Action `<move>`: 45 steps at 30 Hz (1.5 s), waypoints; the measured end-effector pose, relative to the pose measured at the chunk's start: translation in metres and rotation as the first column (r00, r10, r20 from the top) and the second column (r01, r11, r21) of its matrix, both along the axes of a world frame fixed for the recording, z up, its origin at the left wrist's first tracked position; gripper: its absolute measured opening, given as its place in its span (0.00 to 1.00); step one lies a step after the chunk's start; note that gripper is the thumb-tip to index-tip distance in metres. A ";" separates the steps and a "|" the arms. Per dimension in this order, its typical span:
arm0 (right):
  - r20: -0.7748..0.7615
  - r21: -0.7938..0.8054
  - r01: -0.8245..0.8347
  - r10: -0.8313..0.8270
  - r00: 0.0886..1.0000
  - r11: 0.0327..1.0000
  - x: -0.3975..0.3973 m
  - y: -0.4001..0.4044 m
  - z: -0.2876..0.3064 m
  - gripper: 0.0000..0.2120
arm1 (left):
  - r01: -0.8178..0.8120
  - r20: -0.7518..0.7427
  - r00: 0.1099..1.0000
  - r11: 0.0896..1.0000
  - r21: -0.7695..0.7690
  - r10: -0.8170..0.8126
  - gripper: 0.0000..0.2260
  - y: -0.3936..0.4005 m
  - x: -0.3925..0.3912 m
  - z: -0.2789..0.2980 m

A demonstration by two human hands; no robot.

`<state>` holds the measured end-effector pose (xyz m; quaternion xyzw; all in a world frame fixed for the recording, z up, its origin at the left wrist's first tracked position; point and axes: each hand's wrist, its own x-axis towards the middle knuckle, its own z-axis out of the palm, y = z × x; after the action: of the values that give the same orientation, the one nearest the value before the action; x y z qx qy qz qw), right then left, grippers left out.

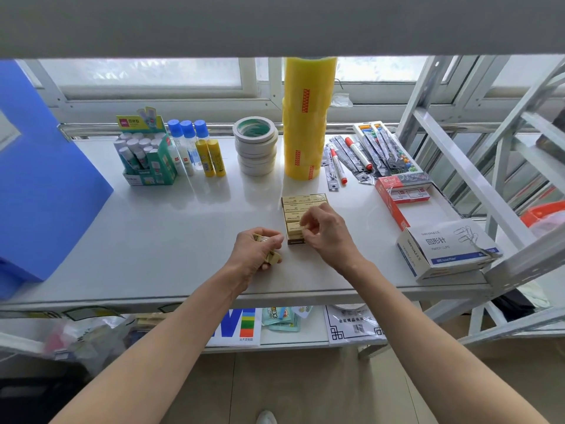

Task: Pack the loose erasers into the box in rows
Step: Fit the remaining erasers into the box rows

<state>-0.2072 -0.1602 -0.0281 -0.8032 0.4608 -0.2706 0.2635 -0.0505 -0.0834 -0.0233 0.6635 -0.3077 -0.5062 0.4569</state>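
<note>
L hand is curled round a few loose erasers just left of the box, acting as the supply. The eraser box sits mid-shelf w/ rows already filled at its far end. R hand is over the box's near part, fingertips pinching one eraser down into a row. Looks like the placing step, box mostly packed. Next: seat it flush, then take another from the L hand. R hand covers the near rows, so gaps left can't be counted; exact no. of erasers in L hand unclear.
</note>
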 end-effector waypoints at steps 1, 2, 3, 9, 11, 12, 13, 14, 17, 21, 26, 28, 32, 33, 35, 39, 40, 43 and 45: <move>0.016 0.007 0.023 -0.023 1.000 1.000 0.001 0.001 -0.001 0.06 | -0.006 -0.001 1.000 1.000 0.002 0.006 0.07 -0.001 0.000 0.000; 0.032 0.015 0.042 -0.042 0.999 0.999 0.003 0.002 -0.002 0.05 | -0.013 -0.002 1.000 1.000 0.005 0.013 0.07 -0.001 0.000 0.000; 0.051 0.023 0.056 -0.057 0.997 0.998 0.004 0.003 -0.003 0.04 | -0.022 -0.004 1.000 1.000 0.008 0.022 0.07 -0.002 0.000 0.000; 0.125 0.045 0.064 -0.069 0.990 0.997 0.004 0.006 -0.010 0.05 | -0.106 -0.120 0.987 0.994 0.016 0.107 0.14 -0.003 -0.003 0.007; 0.142 0.055 0.059 -0.066 0.988 0.997 0.002 0.008 -0.010 0.06 | -0.143 -0.184 0.972 0.989 0.025 0.146 0.14 -0.003 -0.003 0.009; 0.160 0.047 0.065 -0.072 0.984 0.997 0.001 0.010 -0.010 0.07 | -0.158 -0.213 0.964 0.987 0.028 0.160 0.14 -0.003 -0.003 0.011; 0.184 0.024 0.077 -0.080 0.980 0.997 0.002 0.012 -0.008 0.07 | -0.168 -0.236 0.957 0.985 0.029 0.170 0.14 -0.003 -0.003 0.012; 0.205 -0.004 0.084 -0.082 0.975 0.996 0.002 0.015 -0.006 0.07 | -0.175 -0.255 0.951 0.984 0.029 0.176 0.14 -0.002 -0.003 0.013; 0.221 -0.013 -0.003 0.005 0.975 1.000 0.006 0.027 0.008 0.07 | -0.171 -0.296 0.940 0.985 0.020 0.169 0.14 -0.002 -0.003 0.015; 0.113 0.067 -0.166 0.158 0.981 0.984 0.009 0.043 0.016 0.12 | -0.144 -0.293 0.945 0.989 0.019 0.143 0.13 -0.002 -0.004 0.017; 0.144 0.066 -0.147 0.137 0.980 0.987 0.009 0.048 0.015 0.11 | -0.114 -0.312 0.943 0.993 0.010 0.111 0.15 -0.002 -0.007 0.018; 0.208 0.078 -0.141 0.122 0.970 0.987 0.008 0.050 0.012 0.11 | -0.109 -0.348 0.931 0.994 0.016 0.108 0.14 -0.002 -0.008 0.018; 0.428 0.269 -0.105 -0.021 0.903 0.957 0.004 0.050 0.011 0.11 | -0.102 -0.424 0.900 0.994 0.026 0.103 0.12 -0.002 -0.011 0.020; 0.474 0.290 -0.097 -0.055 0.879 0.952 0.002 0.049 0.012 0.10 | -0.098 -0.440 0.892 0.995 0.023 0.098 0.10 -0.002 -0.012 0.021; 0.517 0.304 -0.090 -0.084 0.852 0.948 -0.002 0.044 0.012 0.09 | -0.068 -0.456 0.888 0.998 0.001 0.061 0.11 -0.002 -0.013 0.021; 0.502 0.337 -0.057 -0.128 0.855 0.940 -0.010 0.035 0.009 0.12 | 0.045 -0.409 0.911 0.998 -0.042 -0.059 0.18 -0.001 -0.014 0.020; 0.500 0.337 -0.040 -0.143 0.854 0.941 -0.011 0.034 0.009 0.12 | 0.081 -0.392 0.916 0.996 -0.042 -0.092 0.16 0.000 -0.014 0.021; 0.518 0.323 -0.018 -0.161 0.840 0.946 -0.014 0.032 0.011 0.07 | 0.186 -0.328 0.927 0.982 -0.021 -0.182 0.13 0.000 -0.018 0.023; 0.525 0.313 -0.019 -0.157 0.837 0.949 -0.016 0.031 0.010 0.04 | 0.223 -0.296 0.931 0.975 -0.005 -0.214 0.12 -0.001 -0.019 0.023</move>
<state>-0.2232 -0.1292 -0.0184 -0.6252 0.4323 -0.4220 0.4941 -0.0694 -0.0847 -0.0002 0.5489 -0.3008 -0.6514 0.4288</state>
